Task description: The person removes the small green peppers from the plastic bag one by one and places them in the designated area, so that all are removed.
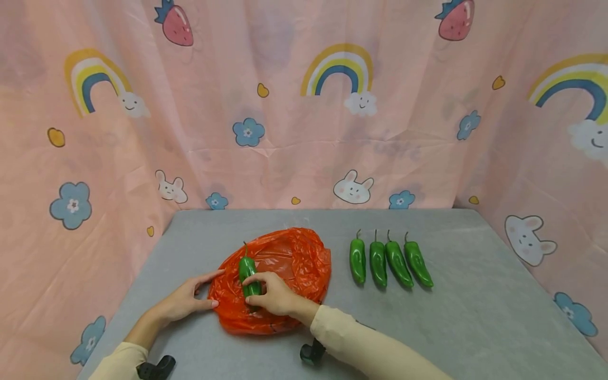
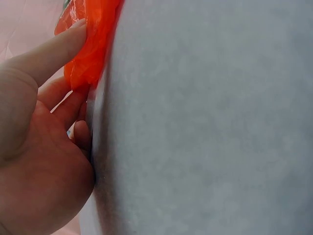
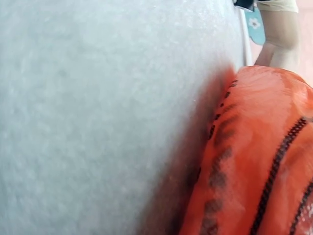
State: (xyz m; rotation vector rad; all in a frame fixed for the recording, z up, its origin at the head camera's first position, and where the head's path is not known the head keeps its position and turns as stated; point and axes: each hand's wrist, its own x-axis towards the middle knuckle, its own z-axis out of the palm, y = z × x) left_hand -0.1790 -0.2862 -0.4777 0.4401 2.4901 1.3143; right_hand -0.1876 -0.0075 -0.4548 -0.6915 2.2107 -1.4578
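An orange plastic bag (image 1: 311,279) lies spread on the table with its mouth facing up. My right hand (image 1: 273,294) pinches a green chili pepper (image 1: 248,268) between thumb and fingers, over the left part of the bag, stem pointing away from me. At the bag's left edge, my left hand (image 1: 182,301) touches the plastic with thumb and forefinger spread apart. The left wrist view shows that thumb (image 2: 63,46) straight against the orange film. In the right wrist view only the bag's side (image 3: 249,161), with dark print, shows; the right hand is out of sight there.
Several more green chili peppers (image 1: 378,264) lie side by side in a row right of the bag, stems away from me. The grey table (image 1: 456,327) ends at a pink patterned curtain (image 1: 285,174) at the back and sides.
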